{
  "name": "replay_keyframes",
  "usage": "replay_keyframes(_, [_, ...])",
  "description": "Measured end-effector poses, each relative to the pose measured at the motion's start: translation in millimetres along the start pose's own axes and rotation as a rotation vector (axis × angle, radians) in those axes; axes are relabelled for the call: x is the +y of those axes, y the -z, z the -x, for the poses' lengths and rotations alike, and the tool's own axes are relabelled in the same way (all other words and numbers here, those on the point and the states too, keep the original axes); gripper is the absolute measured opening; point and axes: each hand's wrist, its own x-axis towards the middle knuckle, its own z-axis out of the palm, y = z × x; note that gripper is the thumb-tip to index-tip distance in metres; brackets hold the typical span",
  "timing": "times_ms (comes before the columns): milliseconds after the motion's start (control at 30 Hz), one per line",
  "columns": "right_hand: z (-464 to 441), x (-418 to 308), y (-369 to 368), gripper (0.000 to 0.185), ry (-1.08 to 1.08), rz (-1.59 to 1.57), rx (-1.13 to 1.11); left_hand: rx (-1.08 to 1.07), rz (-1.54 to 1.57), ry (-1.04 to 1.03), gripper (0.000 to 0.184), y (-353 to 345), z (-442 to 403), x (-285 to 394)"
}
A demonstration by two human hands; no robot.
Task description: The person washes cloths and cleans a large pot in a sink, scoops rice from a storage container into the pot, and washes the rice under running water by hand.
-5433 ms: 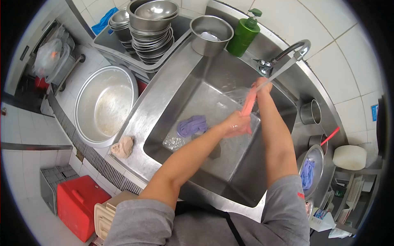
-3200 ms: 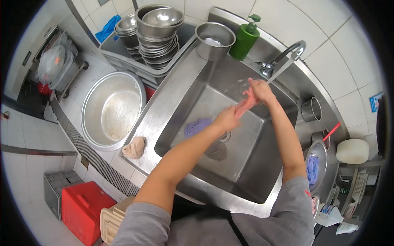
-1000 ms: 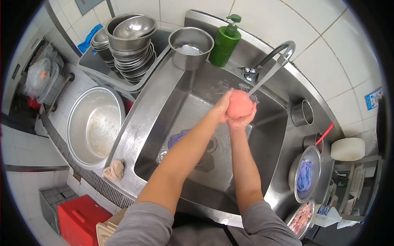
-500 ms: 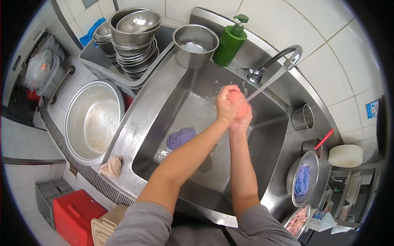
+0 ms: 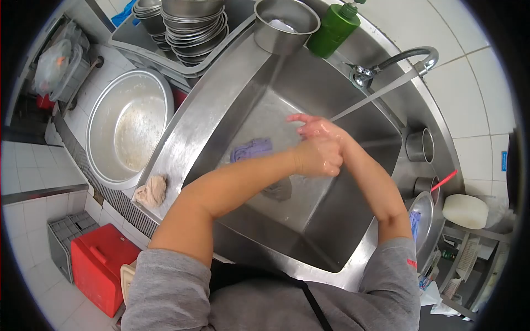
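Both my hands are wet and pressed together over the steel sink [image 5: 309, 223], near the stream from the tap [image 5: 417, 55]. My left hand [image 5: 321, 157] is curled into a fist against the base of my right hand; what its fingers close on, perhaps the right thumb, is hidden. Just above it, my right hand [image 5: 320, 128] points left with its index finger stretched out and other fingers partly bent. A purple cloth [image 5: 251, 149] lies on the sink floor beyond my left forearm. Close to it is a dark grey patch [image 5: 277, 190] that I cannot identify.
A green pump bottle [image 5: 334, 30] and a steel pot [image 5: 284, 27] stand behind the sink. Stacked metal bowls [image 5: 193, 33] fill a grey tub at the back left. A large basin [image 5: 130, 129] and a beige lump [image 5: 150, 191] are left. Right stands a steel cup [image 5: 419, 145].
My hands were clasped closer under the stream; they have come nearer to me. My elbows have spread, and my left hand is now a fist below my right. The view has shifted.
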Motion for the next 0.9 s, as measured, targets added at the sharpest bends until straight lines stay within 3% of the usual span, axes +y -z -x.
replay_keyframes(67, [-8, 13, -3, 0.038, -0.096, 0.083, 0.005, -0.137, -0.007, -0.041, 0.011, -13, 16, 10])
replay_keyframes(167, [-19, 25, -28, 0.036, -0.077, 0.595, 0.215, -0.429, -0.072, -0.035, 0.010, -26, 38, 29])
replay_keyframes(233, [-27, 40, -33, 0.033, 0.063, 0.873, 0.392, -0.615, -0.117, -0.006, 0.017, -45, 54, 36])
replay_keyframes(333, [-33, 51, -47, 0.033, 0.217, 1.123, 0.643, -0.393, 0.039, 0.415, 0.016, -111, 88, 38])
replay_keyframes(400, [-21, 53, -52, 0.032, 0.251, 1.122, 0.797, -0.389, 0.271, 0.973, 0.020, -147, 90, 45])
replay_keyframes(467, [-2, 48, -57, 0.030, 0.239, 1.017, 0.938, -0.628, 0.121, 0.875, 0.025, -168, 94, 48])
replay_keyframes(500, [15, 51, -54, 0.028, 0.253, 0.922, 0.992, -0.830, -0.144, 0.475, 0.029, -161, 91, 48])
replay_keyframes(533, [39, 55, -48, 0.025, 0.268, 0.826, 1.043, -0.998, -0.149, 0.342, 0.030, -155, 87, 47])
replay_keyframes(567, [71, 47, -52, 0.023, 0.266, 0.445, 1.100, -1.149, -0.133, 0.200, 0.033, -140, 77, 46])
replay_keyframes(600, [106, 39, -57, 0.020, 0.263, 0.061, 1.130, -1.295, 0.150, 0.342, 0.032, -83, 32, 39])
replay_keyframes(633, [139, 44, -55, 0.016, 0.327, 0.819, 1.449, -1.429, 0.448, 0.485, 0.033, -51, 8, 29])
replay_keyframes(667, [180, 24, -81, 0.015, 0.255, 0.550, 1.497, -1.193, 0.493, 0.661, 0.032, -53, 15, 16])
replay_keyframes(700, [210, 19, -90, 0.015, 0.420, 0.499, 1.632, -0.949, 0.535, 0.829, 0.031, -64, 25, 2])
replay_keyframes(733, [240, 29, -79, 0.016, 0.292, 0.945, 1.847, -0.531, 0.538, 0.917, 0.032, -98, 46, -19])
replay_keyframes(800, [288, 48, -51, 0.016, -0.067, 1.247, 2.023, -0.110, 0.955, 1.620, 0.022, -70, 1, -42])
replay_keyframes(867, [296, 57, -43, 0.017, -0.022, 1.641, 1.990, 0.298, 1.193, 1.786, 0.022, -59, -24, -60])
replay_keyframes(900, [294, 61, -38, 0.017, 0.008, 1.840, 1.951, 0.338, 1.203, 1.785, 0.022, -57, -32, -70])
